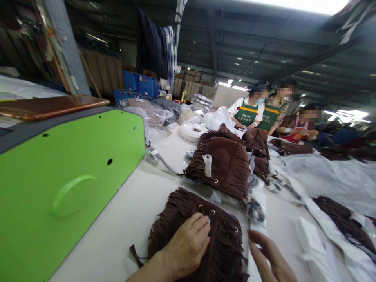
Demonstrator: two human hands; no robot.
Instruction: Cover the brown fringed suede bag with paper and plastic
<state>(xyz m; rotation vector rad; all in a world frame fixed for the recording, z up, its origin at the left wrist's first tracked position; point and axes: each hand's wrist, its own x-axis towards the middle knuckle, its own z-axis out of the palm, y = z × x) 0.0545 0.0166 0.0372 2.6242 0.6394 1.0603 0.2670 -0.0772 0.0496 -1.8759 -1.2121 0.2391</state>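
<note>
A dark brown fringed bag (217,235) with gold eyelets lies on the white table in front of me. My left hand (189,243) rests on it, fingers curled together just below two eyelets. A thin dark cord (211,214) runs from those eyelets to my fingertips, which pinch it; the fingertips themselves are partly hidden. My right hand (268,256) is at the bag's right side, thumb and finger apart, holding nothing I can see. Just beyond lies a second brown fringed bag (225,160) with a small white roll (207,165) on it.
A bright green machine panel (88,184) stands along the left. White tissue strips (314,243) and clear plastic (320,176) lie on the right. Further back are a white tape roll (192,131), more brown bags (257,149), and several co-workers (249,111) across the table.
</note>
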